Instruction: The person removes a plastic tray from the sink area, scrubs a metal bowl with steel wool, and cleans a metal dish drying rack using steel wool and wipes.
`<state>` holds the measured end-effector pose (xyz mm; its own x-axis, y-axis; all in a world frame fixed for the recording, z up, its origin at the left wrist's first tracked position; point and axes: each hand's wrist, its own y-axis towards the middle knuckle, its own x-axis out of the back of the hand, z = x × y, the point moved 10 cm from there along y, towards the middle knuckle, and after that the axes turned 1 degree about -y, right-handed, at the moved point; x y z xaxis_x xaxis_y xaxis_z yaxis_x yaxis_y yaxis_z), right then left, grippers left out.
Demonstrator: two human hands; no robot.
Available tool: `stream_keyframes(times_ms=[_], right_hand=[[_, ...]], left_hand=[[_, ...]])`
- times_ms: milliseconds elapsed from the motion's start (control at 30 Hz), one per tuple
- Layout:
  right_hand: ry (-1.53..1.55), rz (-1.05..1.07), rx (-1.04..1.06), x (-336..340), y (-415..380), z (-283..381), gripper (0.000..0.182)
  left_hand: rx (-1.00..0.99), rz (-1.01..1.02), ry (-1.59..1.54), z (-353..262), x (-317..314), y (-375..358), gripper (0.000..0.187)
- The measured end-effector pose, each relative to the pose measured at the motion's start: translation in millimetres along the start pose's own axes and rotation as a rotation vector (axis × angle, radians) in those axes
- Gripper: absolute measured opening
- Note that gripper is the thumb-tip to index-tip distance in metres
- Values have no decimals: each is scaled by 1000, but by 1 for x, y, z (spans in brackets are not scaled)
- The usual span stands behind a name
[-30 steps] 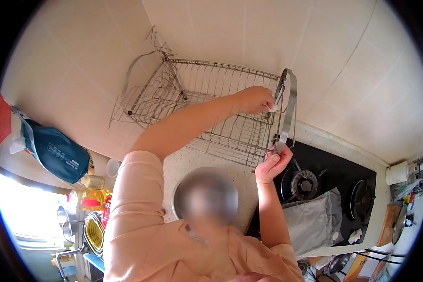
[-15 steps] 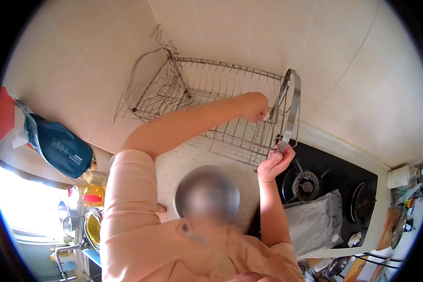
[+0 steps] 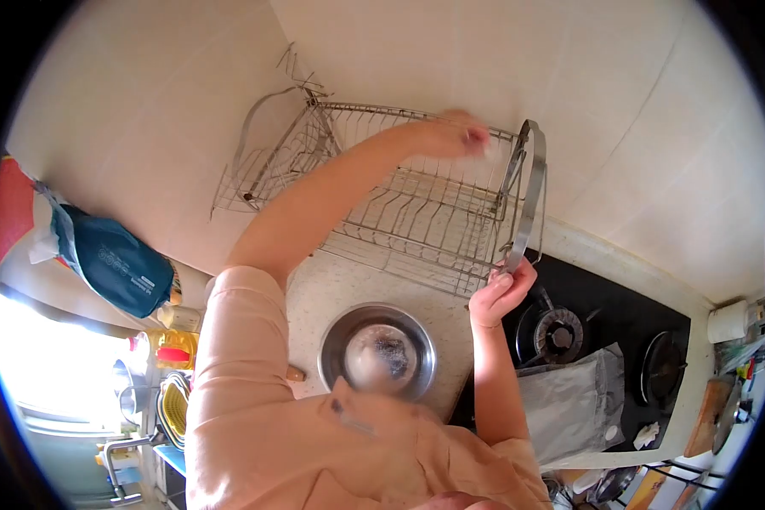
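A wire dish rack (image 3: 425, 217) stands against the tiled wall, with a curved flat metal band (image 3: 535, 187) at its right end. My right hand (image 3: 503, 291) grips the lower front end of that band between thumb and fingers. My left hand (image 3: 461, 136) reaches across to the rack's back top rail near the right end. It is closed and smeared by motion; a small whitish bit shows at its fingertips, and I cannot tell what it is. A steel bowl (image 3: 330, 353) stands on the counter in front of the rack.
Right of the rack is a black gas stove (image 3: 603, 314), with a clear plastic bag (image 3: 574, 404) lying over its front. A dark teal bag (image 3: 115, 268) hangs at the left. An oil bottle (image 3: 174, 350) stands below it. A cutting board (image 3: 707, 412) leans at the far right.
My left hand has moved from the rack's right front part back and up to the rear rail. My right hand keeps its hold on the end band.
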<state>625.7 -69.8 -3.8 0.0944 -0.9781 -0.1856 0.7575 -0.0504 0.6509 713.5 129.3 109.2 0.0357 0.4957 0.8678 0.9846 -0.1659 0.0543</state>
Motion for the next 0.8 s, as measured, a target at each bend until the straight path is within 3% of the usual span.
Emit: stream_keyframes(times_ms=[100,233,400,500,600,700,800], right_hand=[[15,-9,1,0,0,3,42],[-41,-55,106,0,5,12,43],[-45,-10,37,-2,3,12,42],[-26,-28,36,-1,4,9,43],[-44,-33,40,1,0,2,44],[-62,-33,51,0,0,2,43],[-59,-19,37,0,2,5,43]], left_hand=[[-148,-347,72,19,19,3,13],[-187,-219,243,11,-42,-13,10],[-160,28,246,9,-64,-17,6],[-84,377,-63,10,-78,-32,8],[5,24,-41,32,-21,-28,11],[-144,-473,-57,34,8,-27,12],[-158,-248,258,30,-42,-22,14]])
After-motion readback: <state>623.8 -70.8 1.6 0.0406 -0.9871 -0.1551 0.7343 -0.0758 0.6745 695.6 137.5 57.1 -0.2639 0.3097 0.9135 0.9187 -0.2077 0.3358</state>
